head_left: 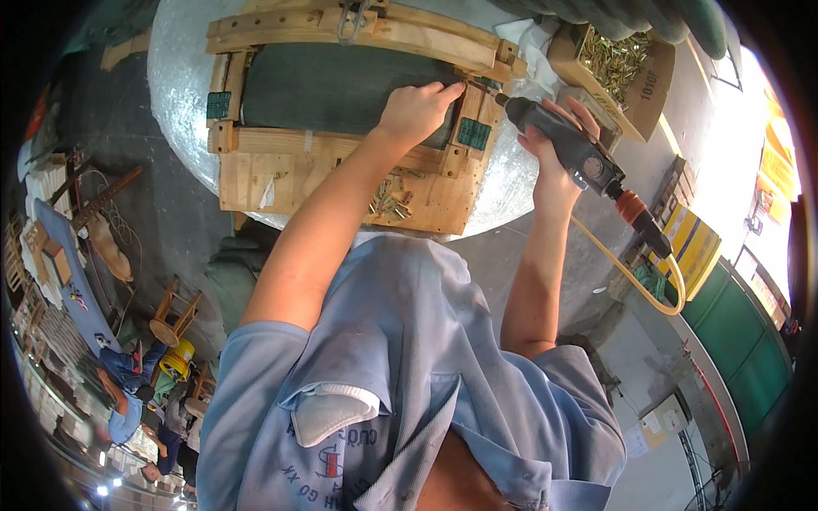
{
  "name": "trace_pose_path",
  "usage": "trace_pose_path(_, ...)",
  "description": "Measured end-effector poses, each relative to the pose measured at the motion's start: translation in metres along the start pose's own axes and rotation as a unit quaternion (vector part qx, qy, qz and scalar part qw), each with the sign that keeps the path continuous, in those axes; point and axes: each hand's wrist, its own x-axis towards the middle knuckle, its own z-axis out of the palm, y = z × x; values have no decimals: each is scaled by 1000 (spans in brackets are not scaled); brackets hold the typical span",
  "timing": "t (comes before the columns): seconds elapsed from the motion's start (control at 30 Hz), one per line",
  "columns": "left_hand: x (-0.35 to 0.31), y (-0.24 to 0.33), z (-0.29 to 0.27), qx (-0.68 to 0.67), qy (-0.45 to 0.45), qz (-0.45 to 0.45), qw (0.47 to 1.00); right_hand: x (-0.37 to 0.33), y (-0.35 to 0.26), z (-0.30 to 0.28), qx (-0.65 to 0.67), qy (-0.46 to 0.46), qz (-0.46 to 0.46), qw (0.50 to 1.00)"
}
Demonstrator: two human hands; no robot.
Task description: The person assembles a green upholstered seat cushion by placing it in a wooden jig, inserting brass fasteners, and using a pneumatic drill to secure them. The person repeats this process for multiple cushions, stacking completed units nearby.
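Note:
My left hand (413, 115) reaches over a dark grey panel (315, 89) set in a wooden frame (417, 32). Its thumb and fingertips come together at the frame's right inner corner; whatever they pinch is too small to make out. In my right hand (552, 166) is a black air screwdriver (579, 153) with an orange collar and a yellow hose (618, 260). The driver's tip points left, close to that same corner and just beside my left fingertips. Green pads (474, 134) are fixed on the frame's end pieces.
Loose brass-coloured screws (392, 203) lie on the wooden board nearest me. At the far right, a cardboard box (656, 89) holds many more. The frame rests on a round, film-wrapped surface (183, 102). Other people (128, 417) sit at lower left, beside a wooden stool (175, 315).

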Motion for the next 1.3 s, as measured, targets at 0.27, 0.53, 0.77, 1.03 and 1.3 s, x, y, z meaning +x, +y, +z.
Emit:
trace_pose_path(0.27, -3, 3, 7, 93, -59, 52, 993, 2, 1, 4, -30, -18, -16, 999)
trace_pose_path(0.53, 3, 9, 7, 110, -98, 47, 988, -1, -3, 18, -69, -22, -47, 996)
trace_pose_path(0.77, 11, 18, -3, 106, -156, 13, 982, -19, -13, 51, -112, -45, -100, 988)
trace_pose_path(1.03, 9, 16, -5, 101, -131, 19, 986, 14, -23, 64, -146, -77, -111, 980)
trace_pose_path(1.3, 5, 14, 1, 76, -89, 19, 993, 28, -10, 69, -116, -110, -100, 982)
